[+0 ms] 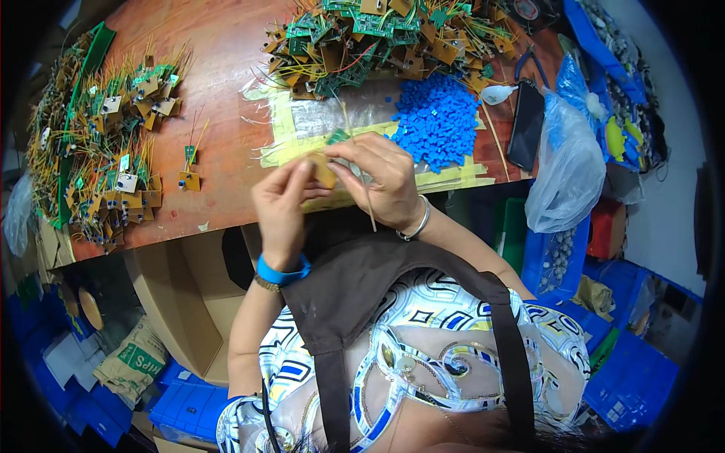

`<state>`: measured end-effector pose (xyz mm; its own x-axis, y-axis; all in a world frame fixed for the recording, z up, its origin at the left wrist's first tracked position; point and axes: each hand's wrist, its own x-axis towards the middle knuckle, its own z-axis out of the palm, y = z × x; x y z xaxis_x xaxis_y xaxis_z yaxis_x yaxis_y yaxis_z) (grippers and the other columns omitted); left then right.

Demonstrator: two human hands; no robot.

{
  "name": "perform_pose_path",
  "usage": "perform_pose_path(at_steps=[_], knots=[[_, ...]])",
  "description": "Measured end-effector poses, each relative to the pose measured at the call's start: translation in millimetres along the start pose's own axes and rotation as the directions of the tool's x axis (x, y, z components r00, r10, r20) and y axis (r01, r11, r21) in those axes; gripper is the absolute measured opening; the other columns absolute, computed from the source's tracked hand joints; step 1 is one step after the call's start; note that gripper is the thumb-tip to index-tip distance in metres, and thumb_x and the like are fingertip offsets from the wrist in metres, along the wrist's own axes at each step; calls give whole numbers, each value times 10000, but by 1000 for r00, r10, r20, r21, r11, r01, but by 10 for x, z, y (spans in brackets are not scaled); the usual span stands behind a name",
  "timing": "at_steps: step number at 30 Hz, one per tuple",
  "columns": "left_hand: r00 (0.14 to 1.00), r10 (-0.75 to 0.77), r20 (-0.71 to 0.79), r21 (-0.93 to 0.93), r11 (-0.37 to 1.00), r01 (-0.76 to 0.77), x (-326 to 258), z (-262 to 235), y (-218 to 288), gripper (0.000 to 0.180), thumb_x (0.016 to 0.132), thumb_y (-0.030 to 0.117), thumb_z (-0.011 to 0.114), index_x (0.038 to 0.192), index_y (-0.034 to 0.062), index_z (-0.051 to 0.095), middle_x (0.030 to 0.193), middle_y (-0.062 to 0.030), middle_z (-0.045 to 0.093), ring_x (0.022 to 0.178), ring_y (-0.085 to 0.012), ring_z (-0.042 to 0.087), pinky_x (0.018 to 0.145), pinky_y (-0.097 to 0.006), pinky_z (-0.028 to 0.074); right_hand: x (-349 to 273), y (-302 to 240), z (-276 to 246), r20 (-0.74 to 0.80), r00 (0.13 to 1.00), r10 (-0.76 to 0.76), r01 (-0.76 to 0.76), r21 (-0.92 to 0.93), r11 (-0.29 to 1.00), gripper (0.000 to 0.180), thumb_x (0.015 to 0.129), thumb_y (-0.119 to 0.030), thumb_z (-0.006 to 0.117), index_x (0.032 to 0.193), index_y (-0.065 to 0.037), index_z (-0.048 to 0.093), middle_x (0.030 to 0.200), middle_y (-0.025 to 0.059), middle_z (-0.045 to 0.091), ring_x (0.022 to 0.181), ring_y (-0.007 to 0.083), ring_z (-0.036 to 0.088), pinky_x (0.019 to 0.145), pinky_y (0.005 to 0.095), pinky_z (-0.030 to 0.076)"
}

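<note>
My left hand [283, 202] pinches a small brown circuit board [323, 172] over the table's near edge. Opposite it, my right hand [383, 175] is closed, with its thumb and fingertips at the board's edge. A thin wooden stick [370, 205] runs through the right hand's fingers and sticks out above and below them. Just beyond the fingertips shows a small green circuit board [337, 137]. Whether it is wired to the brown one is hard to make out. Right of my hands lies a heap of small blue plastic parts [434, 121].
A large pile of wired circuit boards [377, 38] stands at the back; more boards [121, 181] lie at the left. At the right are a phone [526, 128], pliers [533, 64], another stick [495, 140] and a plastic bag [566, 174]. An open carton [177, 302] stands below the table.
</note>
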<state>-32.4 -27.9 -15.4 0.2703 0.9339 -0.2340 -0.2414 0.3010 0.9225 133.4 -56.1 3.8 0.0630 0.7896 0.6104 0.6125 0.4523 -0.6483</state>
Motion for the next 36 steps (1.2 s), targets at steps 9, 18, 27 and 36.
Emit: perform_pose_path(at_steps=[9,18,27,36], knots=[[774,618,-137,900,405,-163,318,-1135,446,225,933,121,637,1117,5,694,805,-87,689,671,-143,623,617,-264,485,-20,213,-304,-49,993,105,-107,-33,994,209,765,37,724,965,-14,696,861,96,701,750,230,648,648,299,493],[520,734,437,734,43,-678,1182,339,854,220,861,-2,635,1074,27,683,985,-111,685,886,-243,658,771,-358,512,-39,174,-328,-85,993,79,-82,-35,996,214,759,60,720,959,-10,694,857,113,701,756,242,660,656,300,501],[408,631,660,521,6,-853,1772,592,1050,271,869,-2,635,1125,65,690,1053,-107,711,939,-247,696,794,-323,546,-84,177,-385,-109,992,71,-73,-22,997,200,791,26,705,988,-11,696,823,118,694,745,243,657,652,298,497],[766,642,13,364,711,-602,562,5,560,200,917,-73,583,1117,-75,589,936,-131,693,817,-176,689,743,-288,590,-287,378,-380,174,955,240,-273,204,940,489,1049,-374,388,1058,17,682,822,95,622,686,164,570,618,291,463]])
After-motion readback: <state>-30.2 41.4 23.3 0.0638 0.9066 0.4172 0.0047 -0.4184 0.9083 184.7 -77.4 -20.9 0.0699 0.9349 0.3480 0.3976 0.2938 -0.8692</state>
